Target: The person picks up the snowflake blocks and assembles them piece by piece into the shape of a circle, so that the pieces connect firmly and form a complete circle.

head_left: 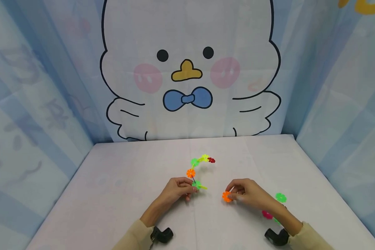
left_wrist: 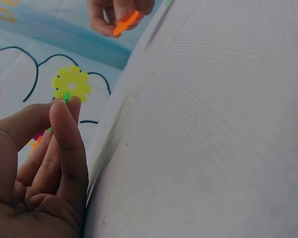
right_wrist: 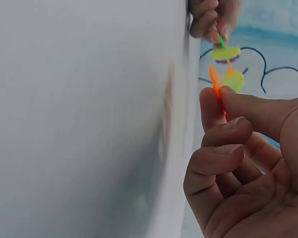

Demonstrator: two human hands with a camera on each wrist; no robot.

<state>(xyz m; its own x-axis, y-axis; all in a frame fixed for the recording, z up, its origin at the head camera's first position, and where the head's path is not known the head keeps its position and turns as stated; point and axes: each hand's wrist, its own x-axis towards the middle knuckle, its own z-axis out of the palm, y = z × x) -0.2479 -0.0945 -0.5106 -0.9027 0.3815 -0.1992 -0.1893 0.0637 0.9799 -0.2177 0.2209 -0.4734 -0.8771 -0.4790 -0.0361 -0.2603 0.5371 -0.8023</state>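
The left hand (head_left: 178, 189) pinches a green flower-shaped disc (head_left: 196, 184) at the near end of a curved chain of linked discs. A yellow disc (left_wrist: 72, 83) joins that green one. Farther along the chain come an orange disc (head_left: 191, 173), another green one (head_left: 194, 162), yellow ones (head_left: 205, 158) and a red one (head_left: 211, 160). To the right, the right hand (head_left: 249, 193) pinches a separate orange disc (head_left: 226, 196) between thumb and index finger, its other fingers curled. In the right wrist view this orange disc (right_wrist: 216, 82) is seen edge-on, apart from the chain.
Beside and partly behind the right forearm lie loose discs on the white table (head_left: 112, 194): a green one (head_left: 281, 197), a pink one (head_left: 267, 215) and part of another green one. Printed curtains stand behind and at both sides. Black devices (head_left: 163, 235) are at both wrists.
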